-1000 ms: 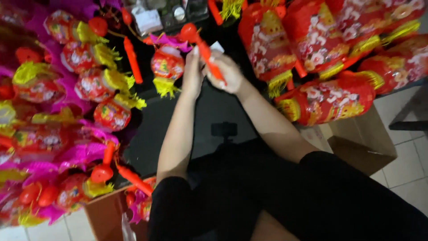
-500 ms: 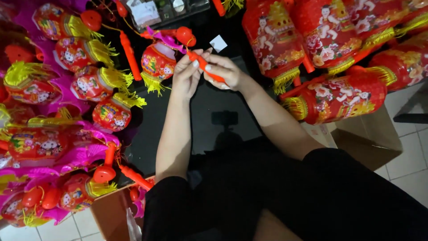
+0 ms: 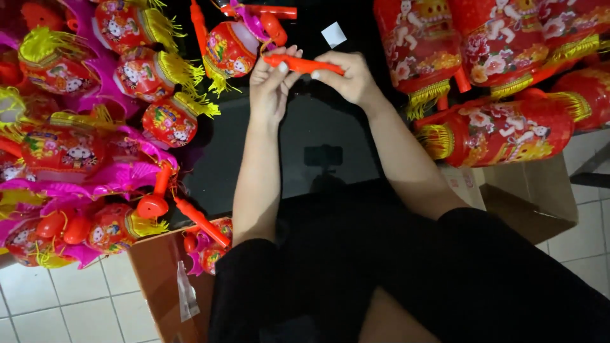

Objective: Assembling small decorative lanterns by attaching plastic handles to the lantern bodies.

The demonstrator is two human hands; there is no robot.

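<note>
The person sits at a shiny black table (image 3: 318,127) and holds a red plastic stick (image 3: 304,64) up in front of them with both hands. The right hand (image 3: 346,77) is closed around one end of the stick, so that end stays put. The left hand (image 3: 272,82) pinches the other end with its fingertips, and its fingers are bunched close together there. The stick lies flat between the two hands, just above the table.

Right by the left hand hangs a small red lantern (image 3: 232,47) with yellow fringe and a pink top. It looks tied to the stick's end, but the string is too thin to see well.

More small lanterns (image 3: 95,108) lie in a big pile on the left, close enough to reach. Bigger red lanterns (image 3: 495,89) are stacked on the right. A brown cardboard box (image 3: 162,273) stands on the floor by the person's knee, with a few lanterns inside. A small white paper square (image 3: 333,34) lies on the table past the hands.
</note>
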